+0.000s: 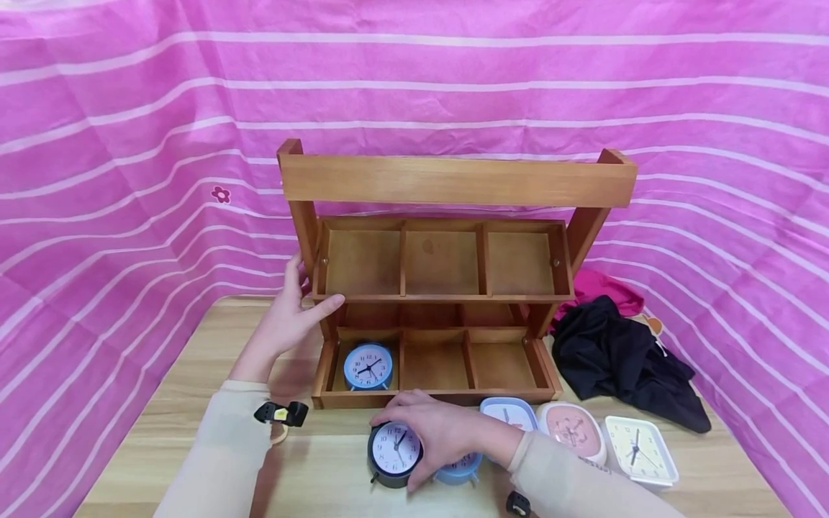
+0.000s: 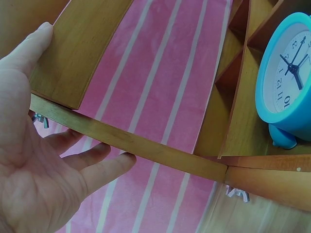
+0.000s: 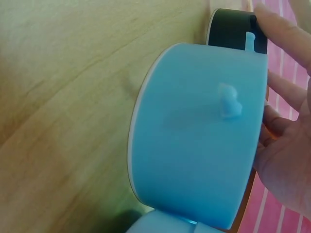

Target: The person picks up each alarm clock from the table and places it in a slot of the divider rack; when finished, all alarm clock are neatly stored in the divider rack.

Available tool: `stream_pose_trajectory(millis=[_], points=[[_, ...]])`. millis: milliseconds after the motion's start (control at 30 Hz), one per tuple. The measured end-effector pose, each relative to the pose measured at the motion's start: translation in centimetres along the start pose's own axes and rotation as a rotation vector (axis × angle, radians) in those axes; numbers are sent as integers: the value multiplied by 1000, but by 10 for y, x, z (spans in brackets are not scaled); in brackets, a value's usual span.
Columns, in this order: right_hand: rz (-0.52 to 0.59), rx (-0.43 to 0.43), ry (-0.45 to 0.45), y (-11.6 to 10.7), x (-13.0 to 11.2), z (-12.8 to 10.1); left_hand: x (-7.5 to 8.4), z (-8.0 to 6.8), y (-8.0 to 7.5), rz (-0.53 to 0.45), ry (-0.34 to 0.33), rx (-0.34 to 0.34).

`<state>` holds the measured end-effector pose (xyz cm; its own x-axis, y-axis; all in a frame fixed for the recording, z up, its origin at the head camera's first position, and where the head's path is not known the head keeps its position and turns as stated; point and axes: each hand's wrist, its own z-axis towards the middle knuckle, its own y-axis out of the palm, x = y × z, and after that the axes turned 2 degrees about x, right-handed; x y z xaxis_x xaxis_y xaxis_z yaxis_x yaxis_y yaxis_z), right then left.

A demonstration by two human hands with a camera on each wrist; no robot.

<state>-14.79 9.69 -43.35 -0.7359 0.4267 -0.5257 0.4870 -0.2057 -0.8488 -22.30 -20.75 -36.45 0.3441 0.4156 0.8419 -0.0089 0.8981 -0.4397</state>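
A two-tier wooden shelf (image 1: 457, 180) with three compartments per tier stands on the table. My left hand (image 1: 289, 320) holds its left side, thumb at the upper tray's corner, fingers behind the side post (image 2: 131, 136). In the lower left compartment sits a blue round alarm clock (image 1: 368, 365), also large in the left wrist view. In front of the shelf, my right hand (image 1: 440, 432) grips a black round alarm clock (image 1: 393, 452) lying face up, fingers at its top and thumb at its lower right. A light blue round alarm clock (image 3: 194, 126) lies partly hidden under that hand.
To the right lie a pale blue square clock (image 1: 509, 411), a pink clock (image 1: 573, 434) and a cream square clock (image 1: 640, 452). Black cloth (image 1: 622, 352) and bright pink cloth (image 1: 605, 291) are heaped beside the shelf. A pink striped curtain (image 1: 414, 93) surrounds the wood-grain table (image 1: 162, 424).
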Motion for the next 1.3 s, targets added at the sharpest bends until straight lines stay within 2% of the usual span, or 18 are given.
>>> stream_pose_trajectory(millis=[800,1000,1167,1300], points=[[-22,46,-30,3,-1,0,2,-3,1,20,-22,8],[28,49,-46,2,-2,-2,2,-3,1,28,-29,10],[61,92,-67,-3,-6,-3,2,-3,1,37,-29,14],[63,153,-45,-10,-12,-4,1,-4,1,38,-27,16]])
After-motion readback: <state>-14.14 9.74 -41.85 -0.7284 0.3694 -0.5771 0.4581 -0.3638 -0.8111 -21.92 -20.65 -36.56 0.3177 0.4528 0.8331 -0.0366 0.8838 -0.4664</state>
